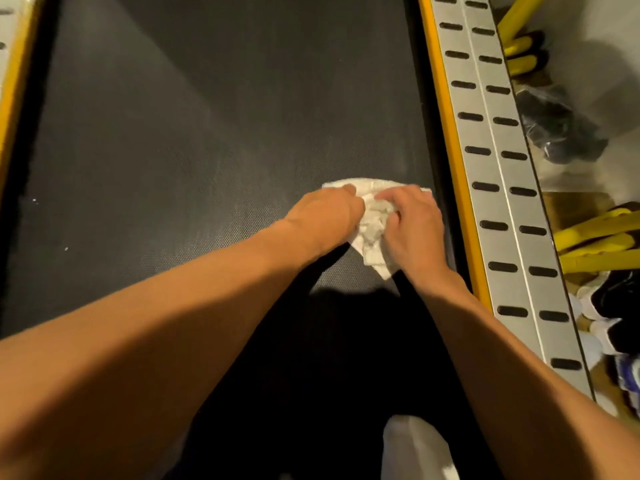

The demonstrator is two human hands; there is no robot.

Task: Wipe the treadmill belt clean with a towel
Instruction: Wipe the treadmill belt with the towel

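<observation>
A crumpled white towel (372, 225) lies on the dark textured treadmill belt (194, 133), near its right edge. My left hand (325, 216) grips the towel's left side with curled fingers. My right hand (412, 223) holds the right side, fingers bent over the cloth. Both hands press the towel down on the belt. The towel's lower corner sticks out between my wrists.
A yellow strip and a silver slotted side rail (498, 174) run along the belt's right; another yellow strip (14, 98) borders the left. Yellow bars (595, 244), a dark bag (557, 129) and shoes (609, 323) lie right of the rail. My white sock (412, 448) shows below.
</observation>
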